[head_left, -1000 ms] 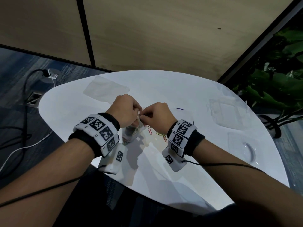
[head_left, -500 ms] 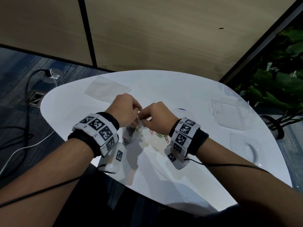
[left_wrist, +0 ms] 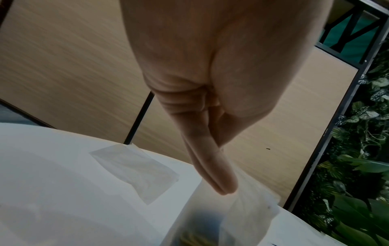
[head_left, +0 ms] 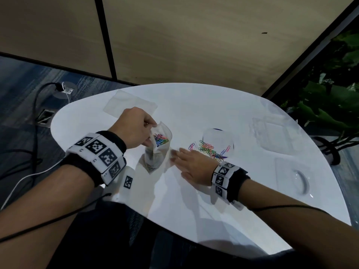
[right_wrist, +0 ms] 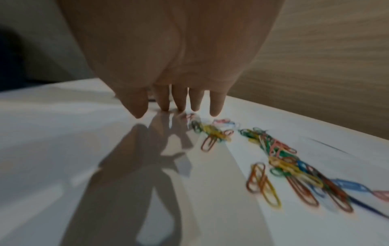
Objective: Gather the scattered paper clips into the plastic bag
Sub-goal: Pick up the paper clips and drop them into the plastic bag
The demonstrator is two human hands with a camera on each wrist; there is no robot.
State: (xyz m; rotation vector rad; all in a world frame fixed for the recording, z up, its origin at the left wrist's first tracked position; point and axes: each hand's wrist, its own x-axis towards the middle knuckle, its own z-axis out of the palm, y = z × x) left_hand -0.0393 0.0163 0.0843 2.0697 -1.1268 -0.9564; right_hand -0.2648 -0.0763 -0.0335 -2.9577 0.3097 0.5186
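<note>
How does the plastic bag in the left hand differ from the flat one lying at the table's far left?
The held bag, pinched by the left hand, stands open with coloured paper clips inside; the far bag lies flat, untouched, seemingly empty. Both are clear plastic.

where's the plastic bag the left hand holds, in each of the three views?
Head: plastic bag left of centre, its rim pinched by the left hand, clips inside.
Left wrist: bottom centre-right, hanging from the fingertips.
Right wrist: not in view; only loose paper clips.
Shared landmark: the white table.
</note>
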